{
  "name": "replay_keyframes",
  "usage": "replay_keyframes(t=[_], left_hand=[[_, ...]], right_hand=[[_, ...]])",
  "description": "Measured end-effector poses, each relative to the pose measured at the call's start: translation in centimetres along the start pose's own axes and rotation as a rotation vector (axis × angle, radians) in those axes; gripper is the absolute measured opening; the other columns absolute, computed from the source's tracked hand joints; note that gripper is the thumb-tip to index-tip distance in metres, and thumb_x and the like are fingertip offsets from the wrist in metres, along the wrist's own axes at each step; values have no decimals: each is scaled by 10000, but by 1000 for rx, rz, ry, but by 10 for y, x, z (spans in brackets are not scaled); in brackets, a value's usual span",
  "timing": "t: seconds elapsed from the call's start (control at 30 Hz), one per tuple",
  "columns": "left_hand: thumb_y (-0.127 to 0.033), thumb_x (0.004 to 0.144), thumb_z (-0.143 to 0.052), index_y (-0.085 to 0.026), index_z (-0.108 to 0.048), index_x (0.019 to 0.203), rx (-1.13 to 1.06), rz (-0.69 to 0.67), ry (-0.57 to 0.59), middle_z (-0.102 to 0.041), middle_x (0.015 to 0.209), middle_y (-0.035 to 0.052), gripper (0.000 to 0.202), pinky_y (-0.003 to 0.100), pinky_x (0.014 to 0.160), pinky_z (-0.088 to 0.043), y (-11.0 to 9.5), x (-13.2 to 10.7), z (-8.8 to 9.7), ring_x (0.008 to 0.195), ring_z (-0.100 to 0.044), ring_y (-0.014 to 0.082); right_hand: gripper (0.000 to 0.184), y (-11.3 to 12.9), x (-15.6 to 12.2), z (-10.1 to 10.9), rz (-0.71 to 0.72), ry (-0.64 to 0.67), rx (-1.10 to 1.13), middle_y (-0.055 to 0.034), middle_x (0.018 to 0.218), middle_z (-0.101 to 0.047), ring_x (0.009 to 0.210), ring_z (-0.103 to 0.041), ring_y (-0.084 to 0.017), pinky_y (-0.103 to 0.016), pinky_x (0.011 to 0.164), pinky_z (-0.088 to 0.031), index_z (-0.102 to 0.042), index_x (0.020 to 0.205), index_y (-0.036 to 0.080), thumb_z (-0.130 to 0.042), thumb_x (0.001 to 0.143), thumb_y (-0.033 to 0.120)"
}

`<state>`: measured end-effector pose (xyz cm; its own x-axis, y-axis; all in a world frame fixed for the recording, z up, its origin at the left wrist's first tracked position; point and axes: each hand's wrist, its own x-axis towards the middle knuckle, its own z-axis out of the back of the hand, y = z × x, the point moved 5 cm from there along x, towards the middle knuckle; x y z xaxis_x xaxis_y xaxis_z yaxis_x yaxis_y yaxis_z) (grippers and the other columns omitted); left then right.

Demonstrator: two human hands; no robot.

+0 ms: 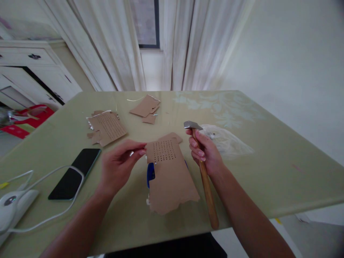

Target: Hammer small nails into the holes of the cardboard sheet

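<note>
In front of me lies a piece of brown cardboard with rows of small dark holes near its far end and a torn near edge. A blue object shows under its left side, mostly covered. My left hand pinches the cardboard's far left corner between thumb and fingers. To the right, my right hand is wrapped round the wooden handle of a hammer, close below its metal head. The hammer stays apart from the cardboard, head pointing away from me.
Another perforated cardboard piece and some scraps lie farther back. A phone, a white cable and a white power strip are at left. A clear plastic bag rests beyond my right hand on the table.
</note>
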<state>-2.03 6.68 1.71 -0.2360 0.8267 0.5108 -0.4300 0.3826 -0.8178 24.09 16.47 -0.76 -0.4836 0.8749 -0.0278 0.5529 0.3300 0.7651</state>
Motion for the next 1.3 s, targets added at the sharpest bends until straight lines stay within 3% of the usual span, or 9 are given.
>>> replay_keyframes(t=[0.1,0.3,0.37,0.47,0.53,0.8,1.3], left_hand=[[-263,912,-870,-263,-876,1053,-79,-47,48,-834,968,32,140,257,731,-641,-14,-9,-12,847,-778,172],[-254,927,-863,-264,-882,1073,9,-47,73,-747,1370,83,148,235,703,-640,-19,-9,-15,824,-762,123],[-247,941,-844,-250,-877,1001,15,-65,73,-768,1307,73,69,229,720,-625,-19,-8,-14,869,-759,132],[-219,963,-803,-240,-840,925,-17,-93,70,-798,977,18,57,225,741,-594,-18,-9,-13,854,-738,136],[-209,972,-789,-251,-826,943,-4,-76,73,-791,859,-17,63,220,711,-562,-15,-10,-14,784,-718,123],[-217,953,-802,-289,-836,992,95,-35,144,-836,865,-47,88,255,670,-502,-14,-10,-19,711,-706,119],[-254,952,-791,-261,-844,976,82,-17,192,-831,841,-3,58,275,668,-532,-13,-10,-23,702,-684,153]], right_hand=[[350,-2,0,-2,-7,-7,0,88,655,-581,375,-293,-3,-100,302,-261,-758,1076,149,-878,891,421],[345,-4,0,-3,-15,-3,-8,79,657,-593,375,-294,-10,-109,300,-262,-757,1078,141,-867,899,415],[344,-4,0,-3,-15,-7,-9,79,656,-592,377,-294,-9,-109,302,-262,-762,1075,140,-871,894,412],[338,-5,-1,-4,-12,-10,-9,82,648,-584,377,-292,-6,-106,306,-261,-769,1053,140,-879,886,413],[337,-5,-1,-5,-11,-14,-8,82,646,-582,375,-288,-5,-107,306,-260,-771,1037,141,-880,884,421],[313,-4,-1,-4,-9,-24,-13,83,646,-577,385,-292,-13,-123,308,-238,-746,999,153,-875,881,412],[318,-3,-2,-5,-4,-23,-13,77,644,-591,382,-308,-14,-129,310,-248,-732,1002,146,-877,885,404]])
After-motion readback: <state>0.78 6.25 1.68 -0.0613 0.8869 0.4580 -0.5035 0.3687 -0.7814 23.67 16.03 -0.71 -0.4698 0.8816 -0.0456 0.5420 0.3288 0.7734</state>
